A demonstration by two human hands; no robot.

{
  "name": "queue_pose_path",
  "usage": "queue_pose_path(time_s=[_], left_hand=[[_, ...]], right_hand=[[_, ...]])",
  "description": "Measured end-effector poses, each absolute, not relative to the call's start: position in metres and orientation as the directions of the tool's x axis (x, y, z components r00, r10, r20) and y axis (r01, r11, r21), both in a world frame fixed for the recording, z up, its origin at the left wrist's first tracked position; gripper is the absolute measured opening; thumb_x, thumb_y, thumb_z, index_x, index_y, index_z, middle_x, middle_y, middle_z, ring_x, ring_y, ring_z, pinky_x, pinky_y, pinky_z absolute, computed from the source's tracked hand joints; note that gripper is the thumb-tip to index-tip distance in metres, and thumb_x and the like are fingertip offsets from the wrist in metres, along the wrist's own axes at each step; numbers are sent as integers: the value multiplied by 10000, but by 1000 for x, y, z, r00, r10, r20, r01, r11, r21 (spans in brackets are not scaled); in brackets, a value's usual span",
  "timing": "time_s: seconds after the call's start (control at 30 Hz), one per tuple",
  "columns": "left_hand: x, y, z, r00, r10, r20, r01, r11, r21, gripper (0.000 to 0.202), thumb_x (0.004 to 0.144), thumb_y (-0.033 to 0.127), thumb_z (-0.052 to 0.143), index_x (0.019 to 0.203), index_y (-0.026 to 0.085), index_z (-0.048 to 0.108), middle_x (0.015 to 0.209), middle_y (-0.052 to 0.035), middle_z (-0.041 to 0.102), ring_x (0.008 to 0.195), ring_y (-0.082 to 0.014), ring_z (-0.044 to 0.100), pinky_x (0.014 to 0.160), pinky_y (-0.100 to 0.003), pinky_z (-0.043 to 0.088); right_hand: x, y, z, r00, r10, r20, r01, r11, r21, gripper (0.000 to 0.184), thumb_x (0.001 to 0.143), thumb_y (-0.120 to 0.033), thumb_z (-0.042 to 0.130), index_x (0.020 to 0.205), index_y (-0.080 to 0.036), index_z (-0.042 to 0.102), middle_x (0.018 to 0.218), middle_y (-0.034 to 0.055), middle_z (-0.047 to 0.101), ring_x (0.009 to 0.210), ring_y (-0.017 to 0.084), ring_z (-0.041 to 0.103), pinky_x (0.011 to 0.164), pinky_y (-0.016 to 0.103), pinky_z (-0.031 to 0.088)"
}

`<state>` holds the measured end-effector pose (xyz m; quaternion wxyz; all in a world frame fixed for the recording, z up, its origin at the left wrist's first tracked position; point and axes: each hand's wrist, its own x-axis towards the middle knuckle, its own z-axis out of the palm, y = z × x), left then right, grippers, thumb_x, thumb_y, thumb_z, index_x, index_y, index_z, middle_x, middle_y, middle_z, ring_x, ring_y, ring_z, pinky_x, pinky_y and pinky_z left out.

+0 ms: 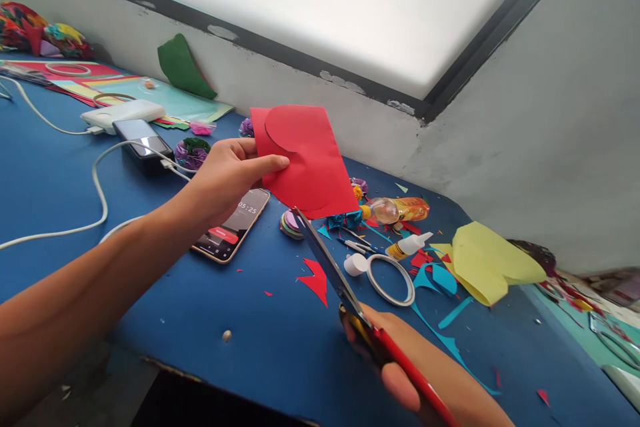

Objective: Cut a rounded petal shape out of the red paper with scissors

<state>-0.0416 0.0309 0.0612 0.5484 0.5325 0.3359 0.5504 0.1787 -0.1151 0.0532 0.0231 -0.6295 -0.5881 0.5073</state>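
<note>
My left hand (235,167) pinches the left side of a folded sheet of red paper (310,160) and holds it above the table. A curved cut runs through the paper's upper left part. In my right hand (380,353) is a pair of scissors (345,293) with red and black handles, its fingers wrapped round them. The scissors point up and left, with their tip by the paper's lower edge; whether they touch it I cannot tell. Beneath my left forearm lies a phone (245,220) showing a timer.
On the blue table (190,320) are a tape roll (391,280), a glue bottle (409,245), a drink bottle (400,209), blue and red scraps and a yellow paper heart (490,263). White cables and a power bank (125,115) lie at left. A wall stands behind.
</note>
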Motion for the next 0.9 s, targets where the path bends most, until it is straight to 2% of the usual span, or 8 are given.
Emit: queue_pose_path(time_s=[0.23, 0.33, 0.47, 0.63, 0.7, 0.9], left_hand=[[-41, 30, 61, 106, 956, 275, -246, -243, 938, 168, 654, 188, 757, 814, 138, 734, 802, -34, 752, 742, -174, 713, 694, -247, 594], [-40, 30, 60, 108, 952, 288, -251, -254, 934, 190, 655, 187, 752, 835, 131, 732, 834, -46, 753, 789, -203, 719, 747, -296, 601], [-41, 31, 61, 121, 956, 267, -248, -231, 941, 187, 653, 193, 756, 829, 135, 732, 831, -47, 754, 772, -192, 718, 732, -284, 598], [-41, 30, 63, 126, 965, 231, -252, -194, 948, 151, 651, 178, 758, 798, 155, 734, 804, -24, 754, 745, -161, 716, 703, -240, 592], [-41, 30, 63, 130, 966, 224, -255, -186, 949, 148, 655, 171, 755, 800, 156, 733, 802, -20, 755, 743, -158, 717, 700, -235, 591], [-41, 31, 60, 125, 959, 253, -269, -212, 940, 141, 653, 163, 755, 793, 154, 740, 778, -13, 755, 714, -158, 717, 671, -229, 593]], right_hand=[[183, -118, 49, -314, 793, -522, 717, -162, -678, 294, 860, -505, 507, 809, -216, 502, 689, -11, 556, 633, 164, 549, 624, 260, 436], [184, -119, 47, -308, 788, -533, 698, -193, -689, 369, 911, -558, 397, 822, -216, 503, 641, -14, 547, 596, 155, 545, 597, 253, 440], [185, -119, 44, -247, 781, -573, 675, -286, -680, 427, 955, -548, 271, 832, -211, 503, 571, -19, 530, 537, 144, 522, 557, 249, 432], [189, -116, 41, -276, 827, -489, 688, -185, -701, 491, 882, -651, 369, 762, -194, 502, 662, 2, 525, 606, 152, 489, 602, 268, 441], [191, -115, 40, -289, 844, -452, 692, -141, -708, 535, 863, -694, 352, 761, -191, 505, 693, 8, 515, 619, 154, 473, 601, 273, 443], [195, -115, 36, -343, 821, -457, 702, -100, -705, 601, 799, -780, 343, 781, -200, 498, 696, 9, 517, 625, 161, 480, 625, 285, 461]])
